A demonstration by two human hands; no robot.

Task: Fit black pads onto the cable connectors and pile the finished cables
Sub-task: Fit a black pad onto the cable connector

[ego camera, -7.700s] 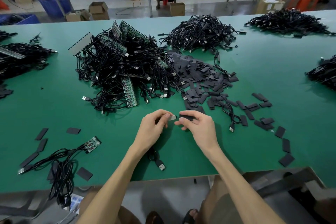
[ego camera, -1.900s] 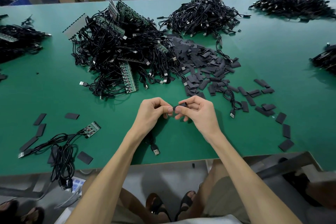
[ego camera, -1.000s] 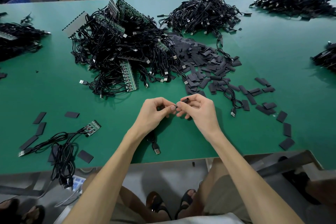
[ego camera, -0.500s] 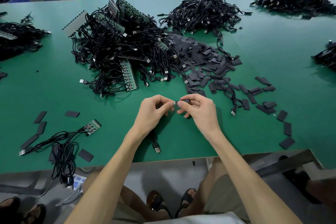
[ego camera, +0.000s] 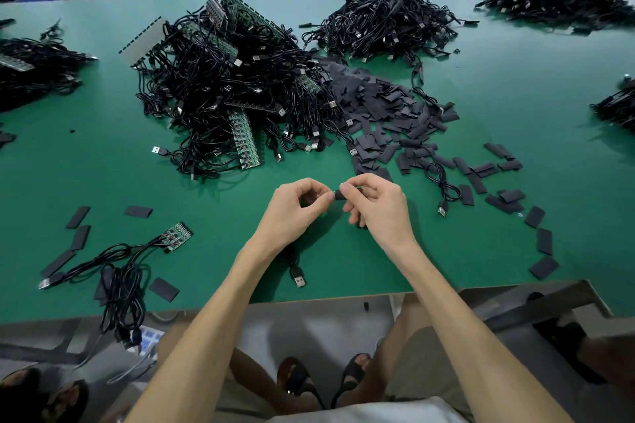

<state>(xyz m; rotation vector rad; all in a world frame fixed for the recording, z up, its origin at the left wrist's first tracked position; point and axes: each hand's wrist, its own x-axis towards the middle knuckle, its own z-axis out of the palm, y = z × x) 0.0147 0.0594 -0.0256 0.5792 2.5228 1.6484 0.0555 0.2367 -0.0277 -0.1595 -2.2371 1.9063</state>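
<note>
Seating pad on connector: mid-fit

Your right hand [ego camera: 378, 206] pinches a black pad [ego camera: 338, 195] between thumb and forefinger; your left hand [ego camera: 295, 213] pinches at the pad's end, presumably on the connector. Keep the pad square, push straight without twisting, and check it seats fully. The cable [ego camera: 290, 259] trails under your left wrist, its plug [ego camera: 299, 277] near the edge of the table [ego camera: 515, 86]. Spare pads [ego camera: 385, 113] lie beyond your right hand, the tangle of cables [ego camera: 233, 96] beside them; a small pile [ego camera: 118, 280] at far left is likely the finished ones. Not visible: the connector itself, and how far the pad is on.
</note>
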